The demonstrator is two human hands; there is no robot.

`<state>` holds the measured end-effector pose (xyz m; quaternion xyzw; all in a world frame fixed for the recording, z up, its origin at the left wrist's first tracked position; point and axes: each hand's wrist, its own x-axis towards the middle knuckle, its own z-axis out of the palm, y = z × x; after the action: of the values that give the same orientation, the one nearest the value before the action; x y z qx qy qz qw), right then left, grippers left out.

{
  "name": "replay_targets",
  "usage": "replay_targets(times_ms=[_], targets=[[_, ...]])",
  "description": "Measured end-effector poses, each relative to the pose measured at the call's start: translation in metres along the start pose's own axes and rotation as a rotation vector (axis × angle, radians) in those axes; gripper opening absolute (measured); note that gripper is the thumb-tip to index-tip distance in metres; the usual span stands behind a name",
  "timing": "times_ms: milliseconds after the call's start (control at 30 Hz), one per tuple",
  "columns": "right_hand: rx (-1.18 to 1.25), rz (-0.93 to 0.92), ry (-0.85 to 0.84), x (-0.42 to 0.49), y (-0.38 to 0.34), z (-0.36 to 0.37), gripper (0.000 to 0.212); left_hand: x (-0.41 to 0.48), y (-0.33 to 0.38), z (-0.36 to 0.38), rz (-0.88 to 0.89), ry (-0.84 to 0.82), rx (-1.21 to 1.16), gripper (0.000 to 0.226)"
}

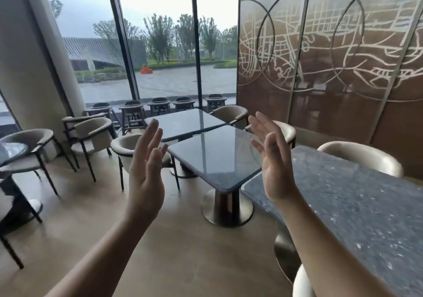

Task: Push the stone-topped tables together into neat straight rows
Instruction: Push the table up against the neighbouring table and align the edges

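Both hands are being held up in the air, palms facing each other and fingers spread, with nothing gripped: the left hand (146, 170) over the bare floor (160, 239), the right hand (273, 159) beside the edge of the nearest stone tabletop (357, 205). That speckled grey tabletop is being shown at the right, cut off by the frame, with a cream chair (364, 157) tucked at its far side. Just beyond its corner, a second tabletop (215, 157) is being carried on a round metal pedestal base (226, 207); the two corners are nearly meeting, though contact cannot be told. A third tabletop (185, 121) is being seen farther on, set just against the second but skewed, so the edges are not lining up. Armchairs (91, 136) are being left standing on the open floor to the left, and one (128, 145) is pushed close beside the second tabletop. Along the window (160, 45), a row of dark high chairs (160, 104) is being kept.
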<state>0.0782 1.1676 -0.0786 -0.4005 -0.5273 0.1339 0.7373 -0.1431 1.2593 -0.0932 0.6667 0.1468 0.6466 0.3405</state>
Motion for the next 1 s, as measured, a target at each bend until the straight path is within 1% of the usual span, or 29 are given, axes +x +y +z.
replay_targets(times_ms=[100, 267, 400, 600, 767, 933, 1000], targets=[[-0.012, 0.014, 0.026, 0.037, 0.056, 0.035, 0.066, 0.042, -0.064, -0.028, -0.009, -0.014, -0.038, 0.048], [-0.035, 0.011, 0.053, 0.104, 0.17, 0.084, 0.057, 0.114, -0.181, -0.054, -0.068, -0.011, -0.097, 0.049], [-0.041, 0.014, 0.108, 0.17, 0.258, 0.124, 0.054, 0.182, -0.272, -0.072, -0.119, -0.036, -0.107, 0.05], [-0.09, 0.044, 0.151, 0.262, 0.352, 0.177, 0.052, 0.29, -0.384, -0.103, -0.164, -0.079, -0.148, 0.046], [-0.185, 0.04, 0.22, 0.314, 0.418, 0.212, 0.054, 0.355, -0.48, -0.117, -0.178, -0.179, -0.207, 0.05], [-0.312, 0.043, 0.339, 0.338, 0.49, 0.258, 0.051, 0.402, -0.583, -0.142, -0.199, -0.331, -0.284, 0.047], [-0.348, 0.05, 0.402, 0.344, 0.52, 0.287, 0.055, 0.422, -0.626, -0.157, -0.201, -0.392, -0.314, 0.047]])
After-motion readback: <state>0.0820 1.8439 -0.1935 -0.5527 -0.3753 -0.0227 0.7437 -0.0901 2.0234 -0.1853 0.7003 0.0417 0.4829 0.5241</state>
